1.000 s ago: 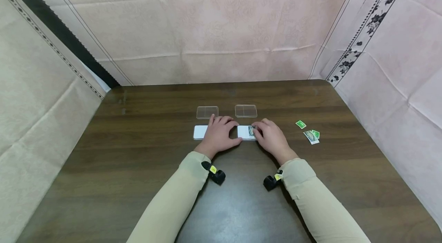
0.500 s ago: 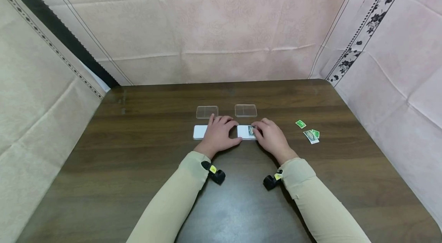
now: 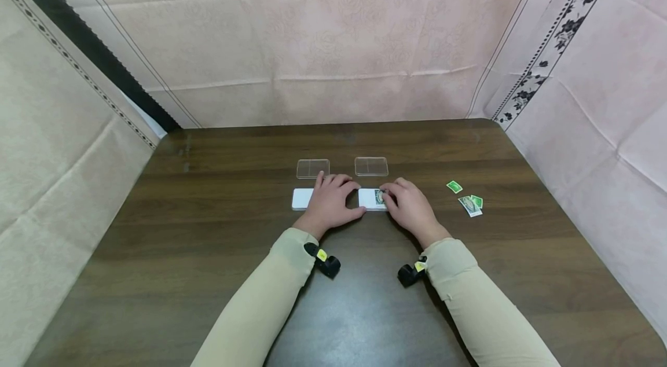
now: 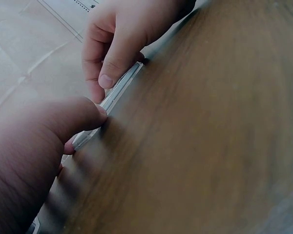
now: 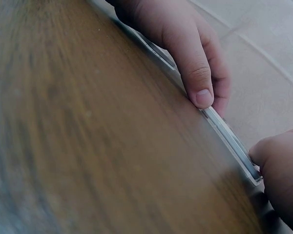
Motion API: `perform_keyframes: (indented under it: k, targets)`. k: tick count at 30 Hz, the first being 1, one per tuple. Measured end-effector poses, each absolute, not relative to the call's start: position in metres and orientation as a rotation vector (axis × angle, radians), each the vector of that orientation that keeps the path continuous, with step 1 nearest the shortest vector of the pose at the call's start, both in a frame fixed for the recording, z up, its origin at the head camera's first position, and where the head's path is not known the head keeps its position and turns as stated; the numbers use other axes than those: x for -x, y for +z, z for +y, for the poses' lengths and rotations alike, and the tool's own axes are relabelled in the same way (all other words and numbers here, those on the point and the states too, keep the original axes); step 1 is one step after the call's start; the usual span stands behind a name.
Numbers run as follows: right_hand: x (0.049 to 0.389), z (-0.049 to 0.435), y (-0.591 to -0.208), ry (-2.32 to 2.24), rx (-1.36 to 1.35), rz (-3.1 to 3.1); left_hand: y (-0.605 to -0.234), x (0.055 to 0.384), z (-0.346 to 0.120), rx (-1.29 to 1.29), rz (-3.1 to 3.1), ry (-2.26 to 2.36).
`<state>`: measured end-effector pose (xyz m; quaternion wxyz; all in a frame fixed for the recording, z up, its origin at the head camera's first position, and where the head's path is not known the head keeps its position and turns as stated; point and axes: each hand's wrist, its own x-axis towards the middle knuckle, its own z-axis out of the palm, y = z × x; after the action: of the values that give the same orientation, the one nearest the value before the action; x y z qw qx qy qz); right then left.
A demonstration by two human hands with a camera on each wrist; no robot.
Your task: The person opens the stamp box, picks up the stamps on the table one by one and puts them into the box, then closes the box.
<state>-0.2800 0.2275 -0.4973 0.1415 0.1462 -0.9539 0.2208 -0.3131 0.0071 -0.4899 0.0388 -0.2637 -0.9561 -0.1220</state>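
In the head view, a flat clear-edged box with a white top point(image 3: 367, 199) lies on the table between both hands. My left hand point(image 3: 329, 201) pinches its left end, thumb at the near edge and fingers at the far edge. A green-printed slip point(image 3: 379, 197) like a small banknote lies over the box's right end. My right hand point(image 3: 413, 208) has thumb and forefinger curled on that slip, partly covering it. Both wrist views show the box point(image 4: 121, 92) edge-on, flat on the wood. A second white-topped box point(image 3: 301, 199) sits partly hidden under my left hand.
Behind the boxes lie two clear rectangular plastic lids point(image 3: 371, 167), side by side. To the right are a single green slip point(image 3: 454, 187) and an overlapping pair of printed slips point(image 3: 469, 207). Pale cloth point(image 3: 333, 37) hangs behind the brown wooden table point(image 3: 219, 274).
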Motion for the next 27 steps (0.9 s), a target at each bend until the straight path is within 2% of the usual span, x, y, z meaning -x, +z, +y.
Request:
perform_keyframes:
  k: [15,27]
  targets:
    - [0.279,0.234,-0.494,0.713,-0.369,-2.687,-0.491,0.314,0.007,0.801,-2.932,-0.366]
    - [0.278,0.294,-0.493,0.646,-0.210,-2.512,-0.491,0.314,0.006,0.806,-2.933,-0.380]
